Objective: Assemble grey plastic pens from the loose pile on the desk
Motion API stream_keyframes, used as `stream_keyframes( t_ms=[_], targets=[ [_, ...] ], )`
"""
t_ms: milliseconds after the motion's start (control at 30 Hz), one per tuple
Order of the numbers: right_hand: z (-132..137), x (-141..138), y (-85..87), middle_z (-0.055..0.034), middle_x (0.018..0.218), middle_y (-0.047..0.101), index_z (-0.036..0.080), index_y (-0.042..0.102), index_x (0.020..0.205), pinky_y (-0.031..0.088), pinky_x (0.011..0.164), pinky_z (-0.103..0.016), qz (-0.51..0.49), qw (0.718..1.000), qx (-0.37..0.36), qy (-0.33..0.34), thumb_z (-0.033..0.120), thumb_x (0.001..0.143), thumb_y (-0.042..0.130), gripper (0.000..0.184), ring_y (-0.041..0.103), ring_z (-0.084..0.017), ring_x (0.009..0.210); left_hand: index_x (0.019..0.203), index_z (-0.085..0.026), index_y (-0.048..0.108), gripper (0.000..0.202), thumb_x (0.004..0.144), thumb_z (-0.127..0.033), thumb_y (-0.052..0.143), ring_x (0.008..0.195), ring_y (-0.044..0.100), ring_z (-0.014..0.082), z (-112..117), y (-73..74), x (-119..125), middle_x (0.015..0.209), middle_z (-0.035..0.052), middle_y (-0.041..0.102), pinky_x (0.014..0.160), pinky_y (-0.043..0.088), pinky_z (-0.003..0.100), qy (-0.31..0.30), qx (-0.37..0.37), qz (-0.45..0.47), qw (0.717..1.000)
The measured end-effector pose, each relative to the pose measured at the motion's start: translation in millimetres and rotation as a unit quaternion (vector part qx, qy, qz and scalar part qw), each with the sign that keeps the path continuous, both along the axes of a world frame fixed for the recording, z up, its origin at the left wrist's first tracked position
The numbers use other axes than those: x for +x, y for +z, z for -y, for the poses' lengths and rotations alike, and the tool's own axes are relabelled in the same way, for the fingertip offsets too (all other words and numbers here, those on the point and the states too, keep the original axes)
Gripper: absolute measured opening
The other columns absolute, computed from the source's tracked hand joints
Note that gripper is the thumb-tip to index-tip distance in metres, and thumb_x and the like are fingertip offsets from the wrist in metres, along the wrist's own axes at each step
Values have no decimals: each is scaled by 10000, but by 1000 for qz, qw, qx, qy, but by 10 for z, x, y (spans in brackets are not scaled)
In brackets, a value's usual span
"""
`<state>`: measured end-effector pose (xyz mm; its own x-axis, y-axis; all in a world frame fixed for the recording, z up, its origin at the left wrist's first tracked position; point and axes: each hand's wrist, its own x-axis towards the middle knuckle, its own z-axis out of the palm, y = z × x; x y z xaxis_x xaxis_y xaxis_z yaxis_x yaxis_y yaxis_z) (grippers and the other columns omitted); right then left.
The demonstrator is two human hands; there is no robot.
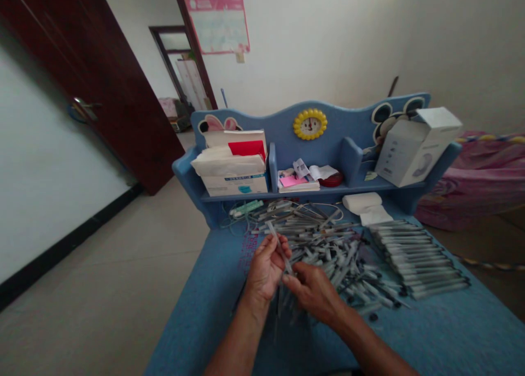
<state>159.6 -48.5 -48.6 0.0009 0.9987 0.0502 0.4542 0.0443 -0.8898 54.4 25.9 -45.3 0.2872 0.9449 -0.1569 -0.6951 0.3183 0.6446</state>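
Observation:
My left hand point(266, 269) is closed round a thin grey pen barrel point(274, 235) that points up and away from me. My right hand point(314, 289) pinches the lower end of the same pen, fingertips meeting the left hand's. Both hands hover over a blue desk point(213, 305). Just beyond them lies a loose heap of several grey pens and pen parts point(328, 244). To the right, a neat row of assembled pens point(418, 261) lies side by side.
A blue shelf back point(353, 121) with a yellow clock point(310, 124) carries a stack of boxes and papers point(233, 168), small books point(298, 180) and a white carton point(416, 146). A white folded cloth point(365, 206) lies below. A dark door point(102, 86) stands open at left.

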Motion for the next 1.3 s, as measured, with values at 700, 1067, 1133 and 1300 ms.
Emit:
stream_keyframes(
  t_ms=[700,1067,1133,1300],
  targets=[
    [411,-347,22,-82,658,693,196,614,835,315,466,-255,306,950,-1,57,300,903,337,304,651,-211,581,725,-181,503,153,778,-319,542,315,315,29,-349,721,-640,478,-88,414,300,198,127,308,138,-198,920],
    [-39,417,79,-99,801,706,224,583,958,396,601,-287,373,924,-50,-66,326,883,392,229,662,-252,778,665,-165,606,109,745,-194,537,719,555,181,140,85,52,699,36,579,687,410,290,-58,426,-653,623],
    [-59,475,56,-108,820,705,216,557,1035,405,621,-298,374,922,-61,-87,333,879,404,248,660,-252,785,807,-160,625,102,751,-192,546,805,561,191,145,61,77,820,60,594,742,422,299,-58,447,-668,592],
    [-58,517,15,-101,818,703,201,532,1074,413,616,-296,377,915,-73,-122,352,884,396,278,661,-243,753,902,-163,606,163,833,-198,462,896,560,170,-1,54,30,911,69,590,795,438,267,-32,460,-754,469]
  ],
)
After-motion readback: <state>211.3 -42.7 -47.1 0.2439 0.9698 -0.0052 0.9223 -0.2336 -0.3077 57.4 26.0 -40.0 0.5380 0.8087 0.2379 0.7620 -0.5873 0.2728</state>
